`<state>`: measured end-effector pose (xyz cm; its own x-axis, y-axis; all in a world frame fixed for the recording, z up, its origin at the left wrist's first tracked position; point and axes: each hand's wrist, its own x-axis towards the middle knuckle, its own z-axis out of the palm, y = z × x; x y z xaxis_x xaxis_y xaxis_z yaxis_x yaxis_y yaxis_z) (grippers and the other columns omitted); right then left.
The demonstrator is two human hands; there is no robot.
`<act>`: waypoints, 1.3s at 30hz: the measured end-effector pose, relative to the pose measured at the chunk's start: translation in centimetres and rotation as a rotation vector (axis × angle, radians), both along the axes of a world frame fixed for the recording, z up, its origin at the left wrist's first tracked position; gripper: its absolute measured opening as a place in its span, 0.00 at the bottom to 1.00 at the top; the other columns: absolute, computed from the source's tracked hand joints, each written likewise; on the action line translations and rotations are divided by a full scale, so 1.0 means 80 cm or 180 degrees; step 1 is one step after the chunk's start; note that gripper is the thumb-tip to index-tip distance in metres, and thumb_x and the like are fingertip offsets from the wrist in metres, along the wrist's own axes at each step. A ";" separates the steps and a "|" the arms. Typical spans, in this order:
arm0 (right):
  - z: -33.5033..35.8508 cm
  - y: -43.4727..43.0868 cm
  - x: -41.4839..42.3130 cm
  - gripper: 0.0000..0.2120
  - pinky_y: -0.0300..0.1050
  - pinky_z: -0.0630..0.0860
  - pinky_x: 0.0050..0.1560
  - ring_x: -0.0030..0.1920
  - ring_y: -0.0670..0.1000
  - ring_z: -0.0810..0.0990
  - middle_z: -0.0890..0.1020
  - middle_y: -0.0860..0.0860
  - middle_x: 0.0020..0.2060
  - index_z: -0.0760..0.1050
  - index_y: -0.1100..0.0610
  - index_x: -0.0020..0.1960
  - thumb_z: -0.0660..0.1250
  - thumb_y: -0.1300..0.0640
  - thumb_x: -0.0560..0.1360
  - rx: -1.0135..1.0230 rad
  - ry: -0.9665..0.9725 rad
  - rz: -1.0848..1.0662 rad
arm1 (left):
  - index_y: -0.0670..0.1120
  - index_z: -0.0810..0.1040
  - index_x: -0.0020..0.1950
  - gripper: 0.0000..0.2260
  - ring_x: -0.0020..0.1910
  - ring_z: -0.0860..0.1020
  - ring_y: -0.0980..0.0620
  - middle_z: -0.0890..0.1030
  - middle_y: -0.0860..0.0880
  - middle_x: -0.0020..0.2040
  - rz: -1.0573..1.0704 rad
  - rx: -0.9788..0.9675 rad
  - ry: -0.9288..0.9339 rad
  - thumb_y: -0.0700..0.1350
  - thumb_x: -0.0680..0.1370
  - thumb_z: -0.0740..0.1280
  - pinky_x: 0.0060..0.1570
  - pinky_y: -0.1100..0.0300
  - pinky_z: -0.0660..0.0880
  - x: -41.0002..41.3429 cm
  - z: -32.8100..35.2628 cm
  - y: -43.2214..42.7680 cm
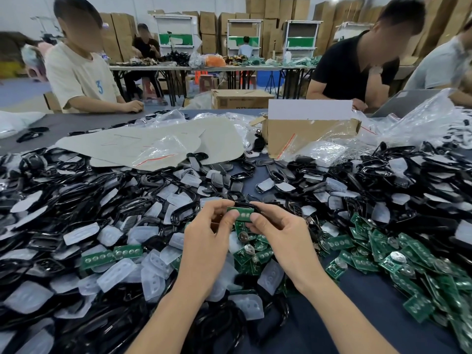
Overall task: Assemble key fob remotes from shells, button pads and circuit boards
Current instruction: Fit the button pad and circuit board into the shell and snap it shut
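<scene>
Currently L hand (212, 226) & R hand (278, 229) pinch green rectangular circuit board (243, 214) on black plastic shell (241, 203) (mostly hidden); skew may jam it.

Both bare forearms (178, 302) reached forward from the lower edge and converged near the middle. The left grip (209, 226) and right grip (278, 231) faced each other with fingers curled, thumbs and fingertips pinching the board (244, 213) at its two ends.

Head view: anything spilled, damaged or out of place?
No damage visible, but black shells, clear button pads and green circuit boards lie in loose overlapping heaps on the table, not in bins; plastic bags are strewn near the cardboard box.
</scene>
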<state>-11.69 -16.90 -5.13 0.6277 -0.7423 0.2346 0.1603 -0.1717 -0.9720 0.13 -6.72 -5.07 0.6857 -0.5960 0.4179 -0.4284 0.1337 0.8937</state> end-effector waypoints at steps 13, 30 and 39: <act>-0.001 0.003 0.002 0.10 0.44 0.82 0.55 0.50 0.50 0.87 0.88 0.46 0.49 0.83 0.48 0.58 0.71 0.58 0.79 0.0056 -0.0020 -0.0046 | 0.61 0.79 0.51 0.07 0.47 0.82 0.59 0.83 0.60 0.47 0.0046 -0.0056 0.0068 0.47 0.79 0.69 0.49 0.55 0.80 0.003 0.002 -0.002; 0.001 0.008 0.002 0.08 0.46 0.83 0.54 0.49 0.48 0.86 0.87 0.45 0.47 0.82 0.48 0.56 0.71 0.57 0.79 -0.0122 0.0108 -0.0129 | 0.60 0.78 0.51 0.06 0.47 0.81 0.60 0.81 0.61 0.47 0.0184 0.0007 -0.0002 0.48 0.79 0.69 0.47 0.63 0.78 0.001 -0.001 -0.004; 0.002 0.006 0.003 0.07 0.48 0.82 0.55 0.49 0.50 0.87 0.87 0.47 0.47 0.83 0.48 0.56 0.71 0.54 0.79 0.0055 0.0085 -0.0162 | 0.60 0.79 0.52 0.05 0.49 0.82 0.57 0.83 0.57 0.49 -0.0052 -0.0103 0.0253 0.50 0.79 0.70 0.51 0.52 0.81 0.002 -0.001 -0.003</act>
<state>-11.47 -16.42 -4.98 0.5948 -0.7773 0.2052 0.1259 -0.1620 -0.9787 0.26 -6.98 -5.17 0.7078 -0.5943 0.3818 -0.3539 0.1695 0.9198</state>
